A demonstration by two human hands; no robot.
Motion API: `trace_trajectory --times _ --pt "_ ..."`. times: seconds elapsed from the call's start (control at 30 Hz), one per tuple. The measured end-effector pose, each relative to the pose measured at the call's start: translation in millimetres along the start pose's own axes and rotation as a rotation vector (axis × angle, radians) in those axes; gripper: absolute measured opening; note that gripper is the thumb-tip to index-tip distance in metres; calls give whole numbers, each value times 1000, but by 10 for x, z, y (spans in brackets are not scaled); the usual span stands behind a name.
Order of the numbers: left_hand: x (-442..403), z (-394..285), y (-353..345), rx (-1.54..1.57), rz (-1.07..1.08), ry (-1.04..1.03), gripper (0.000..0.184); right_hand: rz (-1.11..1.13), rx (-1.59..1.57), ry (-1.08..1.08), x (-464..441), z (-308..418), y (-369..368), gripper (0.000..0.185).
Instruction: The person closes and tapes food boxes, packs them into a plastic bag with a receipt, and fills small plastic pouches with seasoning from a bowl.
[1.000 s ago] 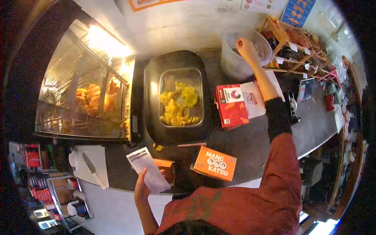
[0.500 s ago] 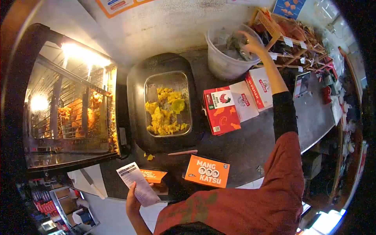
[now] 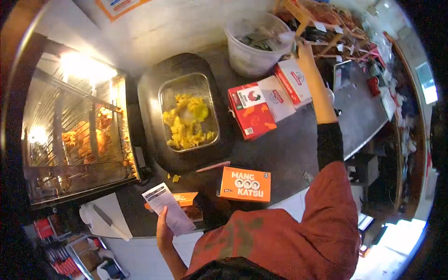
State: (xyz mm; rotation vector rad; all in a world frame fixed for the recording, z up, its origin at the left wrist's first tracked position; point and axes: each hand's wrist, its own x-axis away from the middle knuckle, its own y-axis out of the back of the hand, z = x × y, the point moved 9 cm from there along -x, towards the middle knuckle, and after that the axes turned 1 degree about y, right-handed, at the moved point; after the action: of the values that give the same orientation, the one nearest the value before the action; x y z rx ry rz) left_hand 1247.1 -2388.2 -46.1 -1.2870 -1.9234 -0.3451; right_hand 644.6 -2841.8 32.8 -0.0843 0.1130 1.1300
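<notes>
My left hand (image 3: 164, 228) grips a printed paper slip (image 3: 168, 210) at the near side of the counter. Partly behind the slip is an open orange box (image 3: 185, 198) with something brown inside. A closed orange "Mang Katsu" box (image 3: 245, 184) lies to the right of it. My right arm is stretched far forward, and my right hand (image 3: 302, 45) is by the right rim of a white bucket (image 3: 249, 60). Its fingers look closed on a small thing that I cannot make out. Dark, crinkled packets (image 3: 261, 39) fill the bucket's top.
A glass-fronted warmer (image 3: 79, 135) with fried food is at left. Beside it, a metal tray (image 3: 164, 126) holds yellow rice and a green scoop. Red-and-white boxes (image 3: 254, 109), a phone (image 3: 342, 74) and a rack (image 3: 322, 28) are at right. A knife (image 3: 105, 215) rests on a white board.
My right hand has come out of the bucket's top to its right rim. The left hand still holds the slip. The whole view has shifted a little.
</notes>
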Motion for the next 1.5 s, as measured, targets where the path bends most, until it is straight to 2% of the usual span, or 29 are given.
trace_trajectory --times 0.07,0.13,0.17,0.2,0.27,0.3,0.33,0.37,0.47,0.5,0.57,0.6,0.67,0.73,0.77,0.83,0.87,0.93,1.0,1.03,1.1,1.2,1.27,1.3,1.33,1.37,1.43,1.47,1.5 --pt "-58 99 -8 58 56 85 44 -82 204 107 375 -37 451 28" --pt "6 70 28 23 -41 132 43 -205 466 301 756 174 965 41" --pt "10 51 19 21 -47 122 43 -271 665 137 931 279 1223 39" --pt "40 38 56 13 -84 87 43 -367 953 277 944 334 1628 36" --pt "93 45 -36 -7 -114 62 43 -469 1023 176 657 -209 2860 32" --pt "158 -37 -174 -15 -85 -17 44 -471 1031 166 555 -353 3271 32" --pt "209 -72 -297 -20 -60 -92 45 -358 943 108 416 -574 3582 29" --pt "204 -29 -238 -62 -142 -72 45 -243 850 52 267 -822 3806 27" --pt "162 92 -381 60 -163 -99 45 -202 886 -13 -122 -1508 4353 23" --pt "163 89 -402 55 -246 -138 47 -193 889 -29 -247 -1644 4410 23" --pt "105 192 -241 57 -269 -143 47 57 1277 115 -533 -1828 4178 29" --pt "78 219 -215 66 -278 -155 48 138 1326 138 -606 -1860 4039 25" --pt "160 78 -625 57 -330 -177 50 215 1376 150 -755 -1734 3799 22" --pt "135 47 -616 -15 -353 -179 52 21 1093 352 -877 -1239 3703 21" --pt "52 108 -481 -16 -312 -146 54 30 1098 344 -843 -1102 3645 21" --pt "61 98 -455 -20 -350 -151 55 -233 935 279 -689 -843 3836 20" --pt "72 72 -459 -26 -377 -169 55 -223 937 274 -646 -956 3930 20" --pt "105 37 -475 -68 -432 -166 56 -272 1071 126 -620 -1476 4372 22" --pt "92 72 -492 -81 -367 -132 55 -172 1243 56 -498 -1695 4298 23" --pt "133 30 -561 -73 -414 -194 52 -161 1241 67 -518 -1839 4291 23" --pt "204 6 -604 -73 -428 -199 52 -275 914 -39 -507 -2056 4588 25" --pt "175 150 -468 -24 -402 -176 54 -280 1125 -9 -370 -1780 4305 25" --pt "269 199 -343 -71 -499 -164 54 -278 1048 50 -595 -2310 4789 25" --pt "254 229 -366 -48 -408 -142 50 -312 939 -27 -678 -2607 5047 24" --pt "279 231 -361 -42 -417 -143 50 -345 830 -104 -672 -2690 5056 24" --pt "295 232 -363 -15 -440 -152 50 -337 828 -102 -652 -2690 5032 24" --pt "330 284 -302 20 -462 -160 49 -318 570 -231 -466 -2470 4772 23" --pt "318 322 -250 48 -433 -168 49 -316 570 -225 -490 -2464 4780 23" --pt "317 327 -257 75 -404 -177 49 -303 712 -167 -507 -2389 4757 23"
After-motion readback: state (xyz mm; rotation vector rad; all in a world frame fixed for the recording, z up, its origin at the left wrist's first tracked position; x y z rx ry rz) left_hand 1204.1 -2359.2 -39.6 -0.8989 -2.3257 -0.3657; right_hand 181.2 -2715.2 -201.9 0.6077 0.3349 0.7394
